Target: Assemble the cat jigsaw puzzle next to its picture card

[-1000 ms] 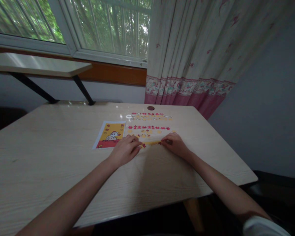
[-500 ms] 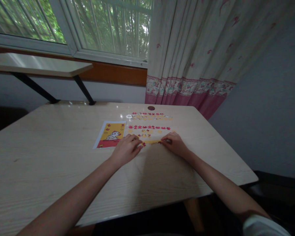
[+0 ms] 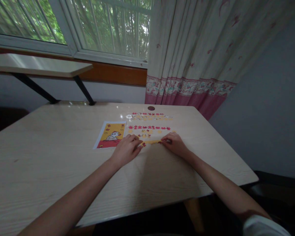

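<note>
A yellow strip of joined jigsaw pieces (image 3: pixel 152 142) lies on the table between my hands, with dark red marks near its ends. At its left end my left hand (image 3: pixel 127 147) presses with thumb and fingers closed around the edge. My right hand (image 3: pixel 175 143) pinches the right end, its fingertips partly hiding the piece there. Just beyond the strip are loose yellow and red pieces (image 3: pixel 148 131) and a row of red jigsaw pieces (image 3: pixel 149 127). Left of these lies a picture sheet (image 3: pixel 110 135) showing a white cartoon animal on yellow and red; my left hand overlaps its corner.
Further back are more rows of pieces (image 3: pixel 152 117), near a round dark disc (image 3: pixel 151 108) in the tabletop (image 3: pixel 64 164). A raised shelf (image 3: pixel 39 64) on black legs stands at the back left. A curtain (image 3: pixel 186 65) hangs beside the window (image 3: pixel 108 29).
Almost nothing differs. Both hands stay at the ends of the yellow strip, with at most a tiny shift of the left fingers.
</note>
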